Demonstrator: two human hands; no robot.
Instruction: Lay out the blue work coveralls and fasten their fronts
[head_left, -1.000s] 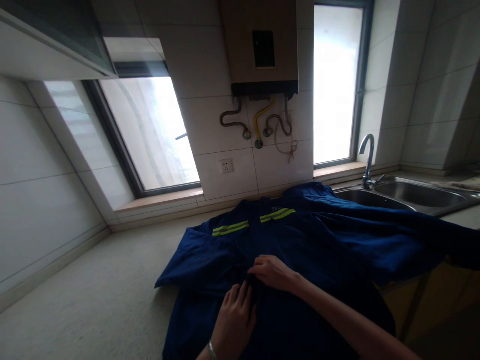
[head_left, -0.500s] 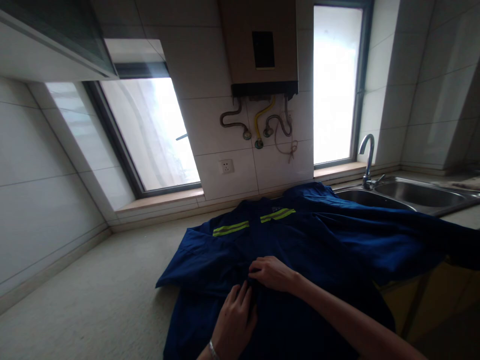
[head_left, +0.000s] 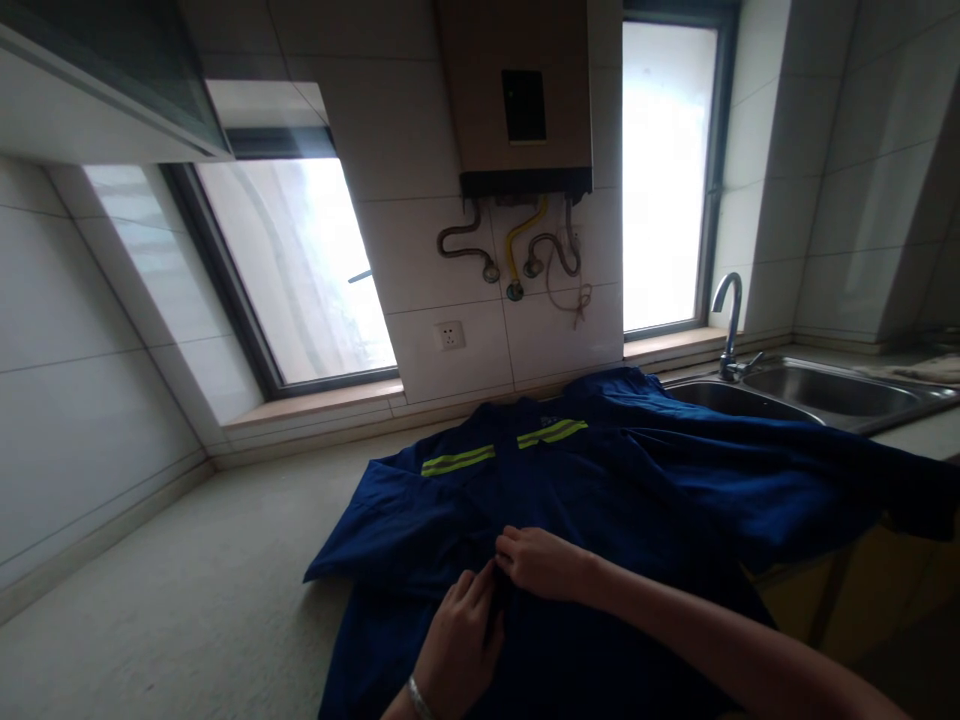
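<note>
Two hands meet on a blue work jacket [head_left: 600,490] spread on the tabletop [head_left: 187,590] — left hand [head_left: 457,645] and right hand [head_left: 536,562] both pinch its front fabric. Farther back, sink [head_left: 825,392] and faucet [head_left: 729,325] — then windows.

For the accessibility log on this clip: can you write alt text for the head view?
Two hands meet at the middle front of a dark blue work jacket spread on a pale countertop, the left hand and right hand pinching the fabric where the front edges join. Behind are a steel sink with a faucet, two bright windows and a wall-mounted water heater.
</note>
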